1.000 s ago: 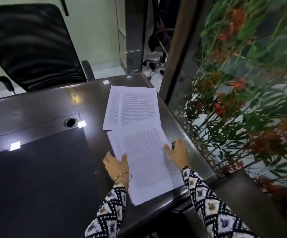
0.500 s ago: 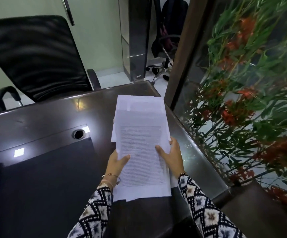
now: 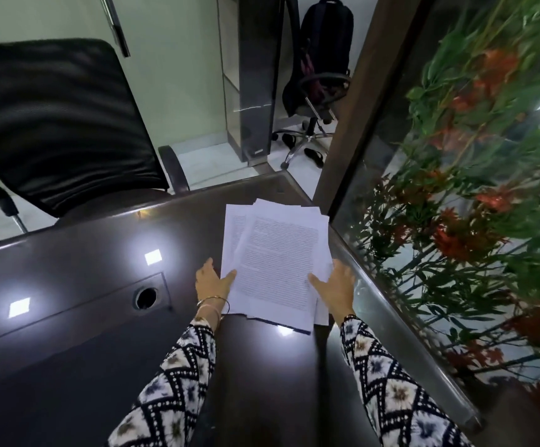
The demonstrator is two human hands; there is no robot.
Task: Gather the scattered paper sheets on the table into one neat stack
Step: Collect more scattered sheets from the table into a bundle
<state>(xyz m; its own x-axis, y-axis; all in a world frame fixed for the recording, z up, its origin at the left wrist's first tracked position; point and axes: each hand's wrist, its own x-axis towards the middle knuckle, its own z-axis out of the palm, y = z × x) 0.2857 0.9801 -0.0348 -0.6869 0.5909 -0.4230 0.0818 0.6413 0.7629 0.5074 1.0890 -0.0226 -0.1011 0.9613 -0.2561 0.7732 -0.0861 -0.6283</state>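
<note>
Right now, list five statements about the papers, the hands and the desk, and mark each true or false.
1. The paper sheets lie in one overlapping pile, with the edges not yet squared. True.
2. The left hand and right hand flank the pile, thumbs on the paper. True.
3. The pile sits at the table's left end, next to the cable hole. False: it lies by the table's right edge, beside the glass panel.
4. Bangles circle the right wrist. False: the bangles are on the left wrist.
5. A dark backpack sits on the far swivel chair. True.
</note>
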